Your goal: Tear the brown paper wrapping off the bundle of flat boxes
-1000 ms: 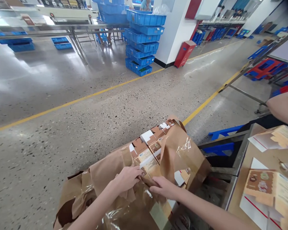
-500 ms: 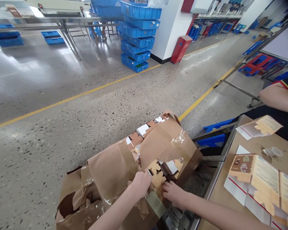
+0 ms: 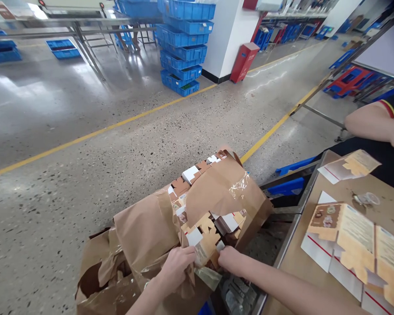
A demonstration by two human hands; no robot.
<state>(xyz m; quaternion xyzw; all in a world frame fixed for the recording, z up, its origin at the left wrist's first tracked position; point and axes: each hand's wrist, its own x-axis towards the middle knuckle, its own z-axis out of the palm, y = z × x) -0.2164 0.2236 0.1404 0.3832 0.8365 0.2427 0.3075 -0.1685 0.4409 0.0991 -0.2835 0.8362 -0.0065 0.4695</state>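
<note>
Fingers of left hand (image 3: 176, 264) and right hand (image 3: 230, 259) pinch the near end of the flat carton stack (image 3: 202, 238) inside torn kraft wrap (image 3: 151, 232) beside the worktop (image 3: 341, 205); stack probably heavy, sheets thin, bendy, slippery; grip edges, support underneath.

We look out over a speckled, polished concrete floor (image 3: 85, 183) that shines with overhead light, yellow lines (image 3: 95, 132) crossing it. A stack of blue plastic crates (image 3: 184, 46) rises beside a white pillar (image 3: 231, 35) with a red cabinet (image 3: 244, 62) at its foot. Far left we see metal-legged tables (image 3: 82, 35); more blue and red crates (image 3: 357, 81) sit at right.
</note>
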